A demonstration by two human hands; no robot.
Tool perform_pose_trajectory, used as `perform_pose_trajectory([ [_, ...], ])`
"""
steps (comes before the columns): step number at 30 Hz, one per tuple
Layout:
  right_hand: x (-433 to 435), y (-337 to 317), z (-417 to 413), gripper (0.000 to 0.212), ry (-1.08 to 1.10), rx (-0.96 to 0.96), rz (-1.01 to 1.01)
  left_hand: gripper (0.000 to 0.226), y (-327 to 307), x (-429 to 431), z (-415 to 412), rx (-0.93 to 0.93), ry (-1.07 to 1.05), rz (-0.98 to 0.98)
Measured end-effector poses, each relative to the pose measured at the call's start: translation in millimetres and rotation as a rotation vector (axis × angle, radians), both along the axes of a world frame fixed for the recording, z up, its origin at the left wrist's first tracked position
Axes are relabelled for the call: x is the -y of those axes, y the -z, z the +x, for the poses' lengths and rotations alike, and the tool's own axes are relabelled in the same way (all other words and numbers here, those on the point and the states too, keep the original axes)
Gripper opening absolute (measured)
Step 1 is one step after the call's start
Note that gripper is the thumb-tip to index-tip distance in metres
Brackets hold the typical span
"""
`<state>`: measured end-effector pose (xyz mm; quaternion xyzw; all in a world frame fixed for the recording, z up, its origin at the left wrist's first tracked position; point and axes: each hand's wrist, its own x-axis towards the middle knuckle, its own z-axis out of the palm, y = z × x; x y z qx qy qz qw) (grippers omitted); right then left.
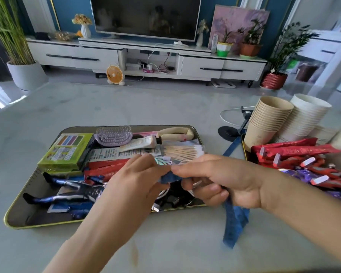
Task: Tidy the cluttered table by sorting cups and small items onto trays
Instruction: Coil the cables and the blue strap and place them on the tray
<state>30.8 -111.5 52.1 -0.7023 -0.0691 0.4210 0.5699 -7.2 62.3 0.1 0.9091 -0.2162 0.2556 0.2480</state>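
Note:
A blue ribbon-like strip (235, 221) hangs between my hands over the front edge of a dark gold-rimmed tray (18, 213). My left hand (134, 186) pinches one end of the strip. My right hand (224, 182) grips it, and its loose folds dangle below the palm; another stretch runs up toward the right tray. The left tray holds a green box (67, 150), a lilac hairbrush (114, 134), cotton swabs (181, 151), a tube, red packets and a blue toy figure (67, 196). Two stacks of paper cups, brown (268, 123) and white (305, 119), stand at the right.
A second tray at the right carries red sachets (295, 154) and purple wrappers beside the cups. A black round-based stand (229, 132) with a white cable sits behind the trays. Beyond the pale marble table are a TV cabinet, a small orange fan and potted plants.

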Motion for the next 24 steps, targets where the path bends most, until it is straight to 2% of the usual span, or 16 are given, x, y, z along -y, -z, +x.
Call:
perform_pose_trajectory([
  [4,-4,10,-3,0.031,0.059,0.225,-0.026,0.023,6,7,-2,0.141,-0.051,0.096],
  [7,-7,12,-6,0.011,0.104,0.326,-0.007,0.026,5,8,-1,0.174,-0.133,0.064],
  [10,-7,12,-6,0.017,0.132,0.387,-0.007,0.027,0,10,1,0.171,-0.162,0.020],
  [13,-3,9,-4,0.027,0.181,0.290,0.057,0.024,3,10,1,0.135,-0.191,-0.013],
  [15,-2,6,-2,0.031,0.219,0.119,0.120,0.022,5,9,2,0.145,-0.193,-0.008],
  [17,-4,5,-2,0.026,0.255,-0.094,0.205,0.021,7,10,1,0.181,-0.176,0.027],
  [19,-8,7,-4,0.016,0.242,-0.226,0.268,0.016,9,10,0,0.239,-0.142,0.039],
  [24,-11,10,-9,0.006,0.155,-0.260,0.395,0.030,11,11,2,0.337,-0.140,-0.035],
])
